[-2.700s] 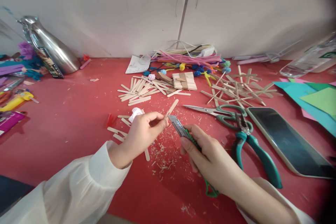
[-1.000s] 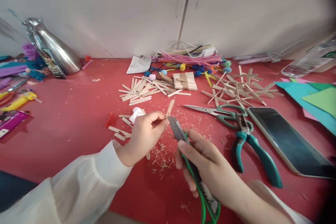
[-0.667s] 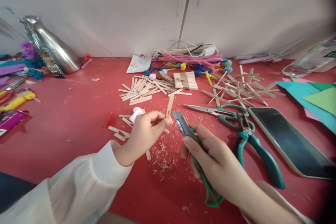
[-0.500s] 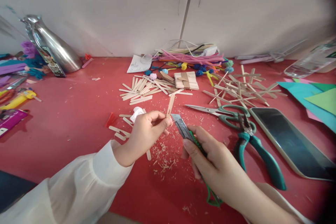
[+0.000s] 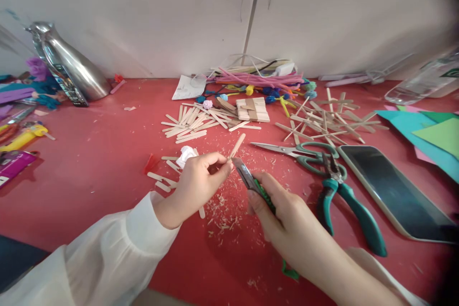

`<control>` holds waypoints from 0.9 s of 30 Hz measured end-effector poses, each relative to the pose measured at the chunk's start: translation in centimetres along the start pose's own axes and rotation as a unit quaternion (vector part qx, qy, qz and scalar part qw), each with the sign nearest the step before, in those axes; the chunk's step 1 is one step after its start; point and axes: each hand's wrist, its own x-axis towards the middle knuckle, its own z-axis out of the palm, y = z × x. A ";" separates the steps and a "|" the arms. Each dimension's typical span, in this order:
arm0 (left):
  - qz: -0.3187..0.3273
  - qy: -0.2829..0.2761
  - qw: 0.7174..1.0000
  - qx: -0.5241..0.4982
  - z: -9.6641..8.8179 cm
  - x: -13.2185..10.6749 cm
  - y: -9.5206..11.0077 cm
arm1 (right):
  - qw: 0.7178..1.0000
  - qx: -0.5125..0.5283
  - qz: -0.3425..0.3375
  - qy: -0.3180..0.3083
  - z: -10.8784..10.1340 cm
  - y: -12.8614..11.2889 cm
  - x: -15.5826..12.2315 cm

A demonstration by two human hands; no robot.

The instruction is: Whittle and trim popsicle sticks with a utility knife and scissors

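Note:
Between thumb and fingers, my left hand (image 5: 202, 179) pinches a wooden craft stick (image 5: 237, 145) that points up and to the right. My right hand (image 5: 278, 205) is wrapped round a green utility knife (image 5: 246, 175), its blade out. The blade tip is close to the lower part of the stick, by my left fingertips; whether they touch I cannot tell. Fine wood shavings (image 5: 225, 213) lie scattered on the red table below. Beside my left hand are a crumpled white paper (image 5: 186, 156), several short stick pieces (image 5: 159, 179) and a red scrap (image 5: 152, 163).
Craft sticks (image 5: 193, 119) lie in a pile ahead, with a bundle (image 5: 253, 109) beside them. Crossed sticks (image 5: 330, 117), scissors (image 5: 287, 149), pliers (image 5: 337, 201) and a phone (image 5: 390, 191) occupy the right. A steel jug (image 5: 73, 67) stands back left, pink pipe cleaners (image 5: 258, 77) along the wall.
The craft stick has tilted further to the right in my left hand. My right hand has turned the knife, and its blade is now nearer the left fingertips.

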 end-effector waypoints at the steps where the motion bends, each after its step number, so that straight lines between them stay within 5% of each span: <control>1: -0.002 -0.003 1.000 0.003 0.0 0.0 0.0 | 1.000 0.001 0.000 -0.002 0.0 -0.1 0.0; 27: -0.015 -0.071 0.993 0.094 -0.1 0.1 -0.4 | 0.986 -0.164 0.025 -0.027 0.5 0.6 0.3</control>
